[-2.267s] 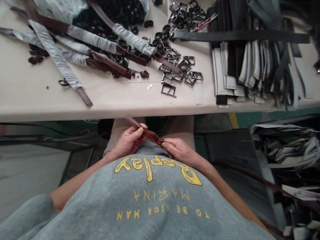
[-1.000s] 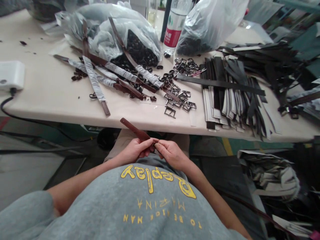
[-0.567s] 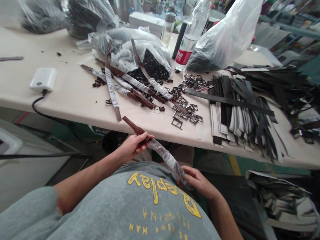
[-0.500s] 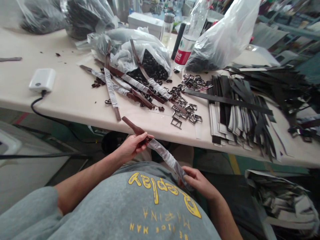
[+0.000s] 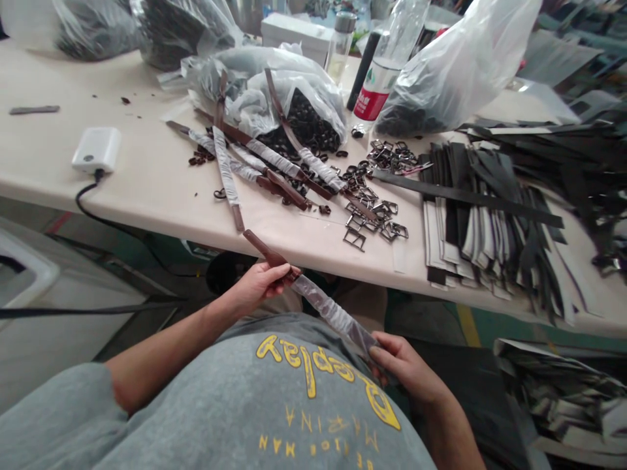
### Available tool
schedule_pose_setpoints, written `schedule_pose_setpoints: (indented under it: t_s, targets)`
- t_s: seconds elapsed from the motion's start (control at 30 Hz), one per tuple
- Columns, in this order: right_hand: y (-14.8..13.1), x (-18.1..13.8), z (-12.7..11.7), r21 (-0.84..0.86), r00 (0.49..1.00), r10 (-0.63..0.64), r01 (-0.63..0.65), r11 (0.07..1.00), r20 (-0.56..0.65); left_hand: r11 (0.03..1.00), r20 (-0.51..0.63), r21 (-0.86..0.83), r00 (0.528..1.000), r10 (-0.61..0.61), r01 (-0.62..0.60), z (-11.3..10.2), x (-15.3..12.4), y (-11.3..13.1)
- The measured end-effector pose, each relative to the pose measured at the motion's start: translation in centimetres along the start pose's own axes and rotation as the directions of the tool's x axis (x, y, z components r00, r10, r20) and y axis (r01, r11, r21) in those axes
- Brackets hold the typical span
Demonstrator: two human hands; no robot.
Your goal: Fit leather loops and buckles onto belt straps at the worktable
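Below the table edge my left hand is closed on the bare brown end of a belt strap. The rest of that strap runs down to the right inside a clear plastic sleeve. My right hand pinches the lower end of the sleeved strap near my lap. On the beige table lie several more sleeved brown straps, a heap of metal buckles and small dark loops spilling from a plastic bag.
Black and white-backed strap blanks are stacked at the right. Plastic bags, a water bottle and a white box stand at the back. A white device with a cable sits at the left. More strap offcuts lie by the floor.
My hands, close together at the strap end before, have drawn apart; my right hand slid down the strap, stretching the plastic sleeve along it. My view has lifted toward the table.
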State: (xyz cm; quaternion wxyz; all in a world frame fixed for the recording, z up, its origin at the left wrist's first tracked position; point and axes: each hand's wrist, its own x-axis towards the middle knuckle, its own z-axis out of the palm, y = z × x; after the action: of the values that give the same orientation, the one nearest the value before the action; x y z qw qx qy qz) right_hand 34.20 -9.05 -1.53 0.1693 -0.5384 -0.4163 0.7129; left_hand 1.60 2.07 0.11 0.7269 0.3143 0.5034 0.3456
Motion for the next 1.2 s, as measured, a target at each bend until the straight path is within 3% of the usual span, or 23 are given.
schedule_pose_setpoints:
  t_s: [0.2, 0.33, 0.47, 0.67, 0.83, 0.93, 1.0, 1.13, 1.2]
  targets:
    - [-2.3, -0.7, 0.1, -0.225, 0.983, -0.156, 0.132, 0.965, -0.095, 0.997, -0.054, -0.052, 0.997, 0.05, -0.052, -0.9, 0.4, 2.0]
    - [-3.6, 0.2, 0.8, -0.118, 0.97, -0.201, 0.186, 0.975, -0.138, 0.96, -0.142, -0.21, 0.977, 0.159, -0.187, -1.1, 2.3, 4.8]
    - [-5.1, 2.4, 1.6, 0.034, 0.967, -0.179, 0.188, 0.982, -0.183, 0.938, -0.138, -0.207, 0.957, 0.254, -0.279, -0.9, 5.3, 7.0]
    - [-8.2, 5.9, 1.7, 0.262, 0.983, -0.159, 0.179, 0.948, -0.095, 0.861, -0.235, 0.014, 0.835, 0.497, -0.509, -0.7, 9.5, 8.6]
    - [-10.3, 7.6, 1.4, 0.403, 0.995, -0.098, 0.104, 0.909, -0.035, 0.791, -0.208, 0.234, 0.766, 0.609, -0.565, -0.5, 10.9, 9.2]
    - [-11.1, 8.1, 1.5, 0.424, 0.996, -0.089, 0.075, 0.903, 0.014, 0.755, -0.253, 0.338, 0.718, 0.648, -0.562, -0.4, 10.8, 9.6]
    - [-11.4, 8.4, 1.7, 0.425, 0.994, -0.098, 0.067, 0.903, 0.052, 0.768, -0.284, 0.353, 0.721, 0.632, -0.534, -0.2, 10.6, 10.1]
    - [-12.2, 8.9, 2.1, 0.432, 0.983, -0.139, 0.074, 0.899, 0.121, 0.862, -0.301, 0.263, 0.812, 0.499, -0.433, 0.3, 10.3, 11.1]
    - [-12.7, 9.1, 2.3, 0.446, 0.977, -0.16, 0.083, 0.891, 0.138, 0.867, -0.292, 0.265, 0.822, 0.489, -0.422, 0.5, 10.1, 11.3]
